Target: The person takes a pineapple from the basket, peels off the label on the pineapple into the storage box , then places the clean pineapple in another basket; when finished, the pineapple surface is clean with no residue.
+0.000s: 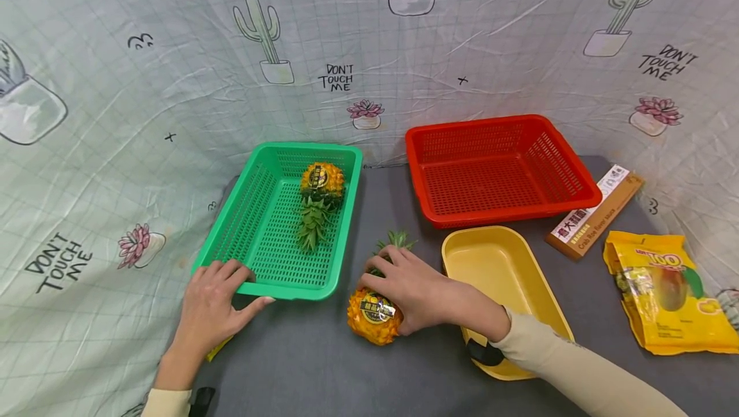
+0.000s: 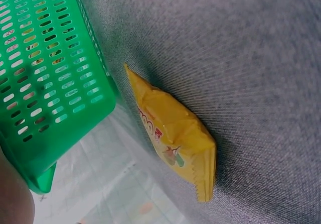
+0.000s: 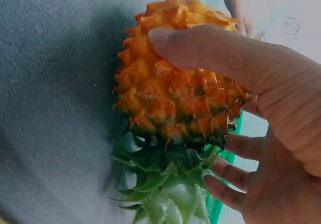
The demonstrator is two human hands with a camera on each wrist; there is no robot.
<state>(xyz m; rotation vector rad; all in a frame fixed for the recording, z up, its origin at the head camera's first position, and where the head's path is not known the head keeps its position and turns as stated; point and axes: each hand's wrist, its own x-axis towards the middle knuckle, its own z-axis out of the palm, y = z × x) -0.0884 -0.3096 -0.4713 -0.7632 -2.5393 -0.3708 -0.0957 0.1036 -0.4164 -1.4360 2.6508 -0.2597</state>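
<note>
My right hand (image 1: 412,289) holds a small orange pineapple (image 1: 372,317) with a dark label, low over the grey table. In the right wrist view its thumb lies across the spiky orange pineapple (image 3: 175,93), and the fingers reach round the far side near the green crown. My left hand (image 1: 216,301) grips the near left corner of a green basket (image 1: 337,237), fingers over the rim and thumb along the outside. Inside that basket lies a second pineapple (image 1: 321,183), crown toward me. Whether the held pineapple touches the table is hard to tell.
A red basket (image 1: 462,219) stands at the back right, with a yellow tray (image 1: 502,269) in front of it under my right forearm. Farther right are a long sauce box (image 1: 597,212) and a yellow mango snack bag (image 1: 670,301). A small yellow packet (image 2: 173,128) lies beside the green basket.
</note>
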